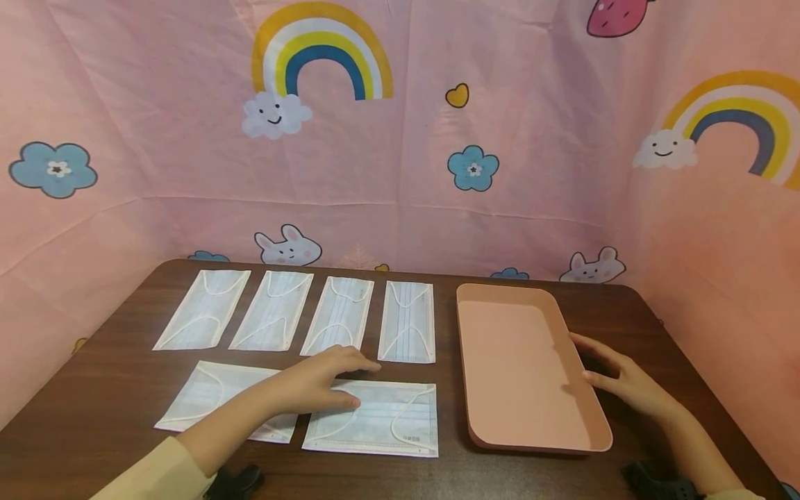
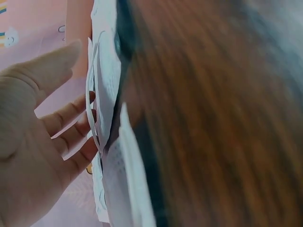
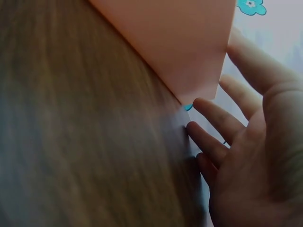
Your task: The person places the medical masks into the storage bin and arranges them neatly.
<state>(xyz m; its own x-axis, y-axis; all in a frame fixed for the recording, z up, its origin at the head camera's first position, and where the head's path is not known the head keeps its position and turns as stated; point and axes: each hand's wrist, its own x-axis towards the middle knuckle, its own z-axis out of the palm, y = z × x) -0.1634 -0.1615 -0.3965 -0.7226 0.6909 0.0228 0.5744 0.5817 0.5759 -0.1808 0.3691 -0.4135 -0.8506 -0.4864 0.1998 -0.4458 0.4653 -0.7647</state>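
Note:
My left hand (image 1: 319, 385) hangs over the inner end of a white pleated face mask (image 1: 400, 420), its fingers loosely bent with nothing pinched between them. In the left wrist view, the thumb stands apart from the fingers (image 2: 66, 116), beside a mask's edge and ear loop; whether they touch it I cannot tell. A second mask (image 1: 181, 403) lies left of it, partly covered by my forearm. At the long right side of a shallow pink tray (image 1: 521, 375), my right hand (image 1: 637, 382) has its thumb and index fingertip at the rim, fingers spread and relaxed.
Behind the left hand, several more face masks (image 1: 406, 323) lie upright in a row on the dark wooden table (image 1: 450, 479). Patterned pink cloth (image 1: 400, 167) walls off the table's back and sides. Dark straps (image 1: 240, 482) sit by the wrists.

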